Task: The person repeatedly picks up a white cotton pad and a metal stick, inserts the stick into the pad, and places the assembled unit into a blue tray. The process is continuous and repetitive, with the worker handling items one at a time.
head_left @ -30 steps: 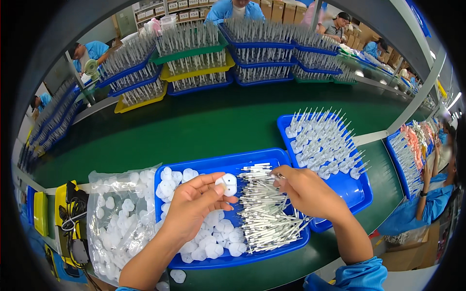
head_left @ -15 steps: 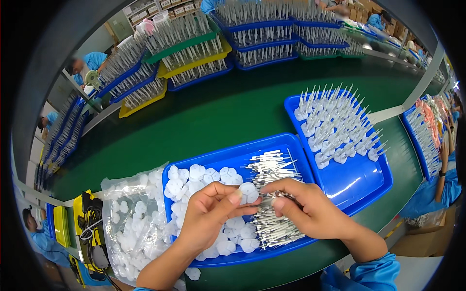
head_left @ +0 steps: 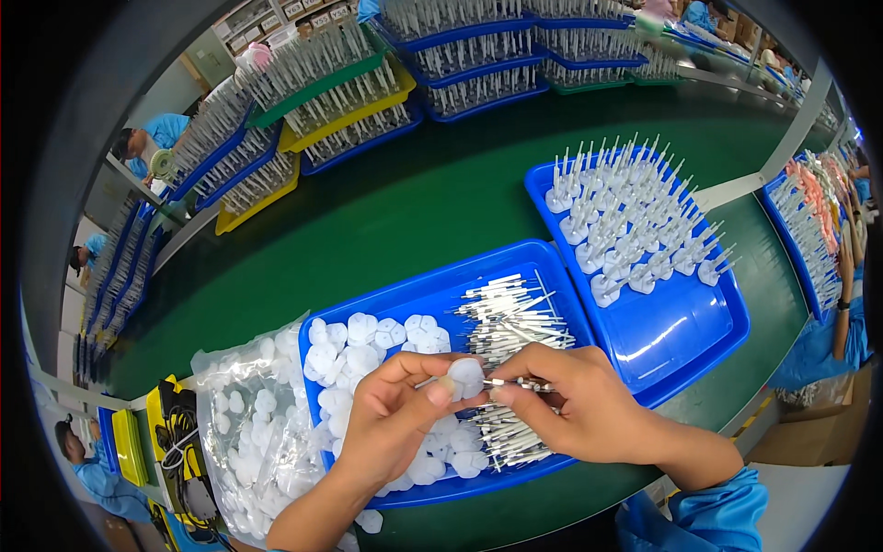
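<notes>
Between the thumb and fingers of my left hand (head_left: 394,412) is a white petal-shaped disc (head_left: 467,377). My right hand (head_left: 593,405) pinches thin white sticks (head_left: 522,383) with dark, metallic-looking ends; how many is hidden by the fingers. One stick's tip points at the disc's right side and seems to touch it. Both hands are above a blue tray (head_left: 432,290). On its left side lies a heap of white petal discs (head_left: 345,354), and on its right a pile of white sticks (head_left: 510,317).
At right, a second blue tray (head_left: 676,345) holds rows of discs with upright sticks (head_left: 635,221). A clear plastic bag of discs (head_left: 253,432) lies left. Stacked trays (head_left: 359,110) line the green table's (head_left: 368,221) far edge. A co-worker's arm (head_left: 844,285) is at far right.
My right hand has brought a stick's tip up to the disc. The disc has turned in my left hand. The whole view has shifted slightly.
</notes>
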The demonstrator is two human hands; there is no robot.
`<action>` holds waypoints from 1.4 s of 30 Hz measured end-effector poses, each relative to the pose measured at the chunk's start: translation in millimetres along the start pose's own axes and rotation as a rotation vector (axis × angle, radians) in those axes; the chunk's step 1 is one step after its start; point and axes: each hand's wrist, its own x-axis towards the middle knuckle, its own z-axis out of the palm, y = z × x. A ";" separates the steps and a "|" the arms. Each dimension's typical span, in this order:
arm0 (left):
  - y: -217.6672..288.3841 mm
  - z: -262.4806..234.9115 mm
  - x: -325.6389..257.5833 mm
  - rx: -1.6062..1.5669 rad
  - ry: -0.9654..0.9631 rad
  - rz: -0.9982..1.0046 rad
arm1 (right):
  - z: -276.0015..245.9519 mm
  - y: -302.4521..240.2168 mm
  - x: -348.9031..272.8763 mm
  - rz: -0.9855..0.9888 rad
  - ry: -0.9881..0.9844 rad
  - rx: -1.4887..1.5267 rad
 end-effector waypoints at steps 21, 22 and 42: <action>-6.5 1.4 -0.4 0.422 -0.024 0.379 | 8.6 -2.1 -6.4 -0.080 0.031 -0.194; -6.8 1.2 0.0 0.421 -0.028 0.379 | 6.9 -2.7 -5.8 -0.076 0.024 -0.197; -8.4 -1.3 0.6 0.454 -0.060 0.395 | -4.0 -1.6 1.2 0.051 -0.077 -0.116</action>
